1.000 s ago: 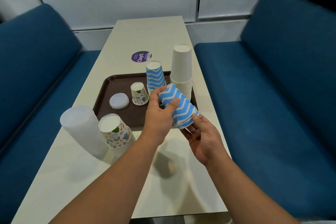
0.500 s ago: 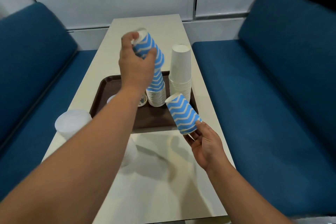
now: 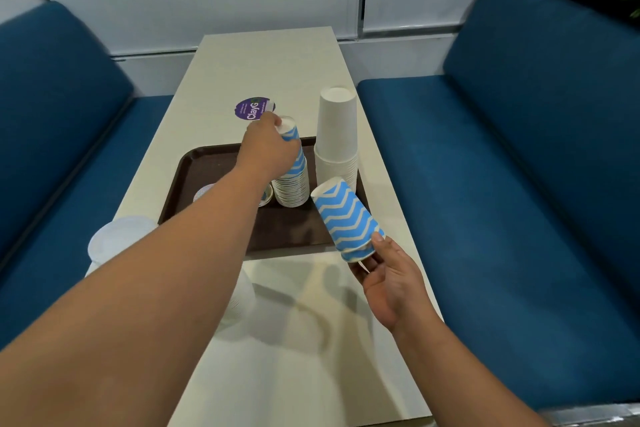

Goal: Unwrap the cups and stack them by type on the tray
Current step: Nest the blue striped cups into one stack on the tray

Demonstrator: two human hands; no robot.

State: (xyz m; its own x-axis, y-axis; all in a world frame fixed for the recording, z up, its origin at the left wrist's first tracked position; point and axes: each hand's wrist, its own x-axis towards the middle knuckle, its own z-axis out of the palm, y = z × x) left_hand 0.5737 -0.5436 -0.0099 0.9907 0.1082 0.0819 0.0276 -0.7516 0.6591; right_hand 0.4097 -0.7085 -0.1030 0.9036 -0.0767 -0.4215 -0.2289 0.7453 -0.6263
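Left hand (image 3: 268, 149): fingers curled round top cup of blue zigzag stack (image 3: 292, 180), upside down on brown tray (image 3: 183, 180)
Right hand (image 3: 391, 277): fingertips pinch rim end of tilted blue zigzag cups (image 3: 348, 218), above tray's near edge
White stack (image 3: 337, 135): on tray, right of blue stack

One view only, from the camera on your head; nothing else to overlap with. It looks forward and steeply down along the table (image 3: 277, 55), wide-angle, edges bowed. Your forearms enter from the bottom, left hand (image 3: 268, 152) reaching farthest, right hand (image 3: 391, 279) nearer the lens. The tray (image 3: 176, 191) sits mid-frame. Blue benches (image 3: 519, 156) flank both sides; the wall closes the top.
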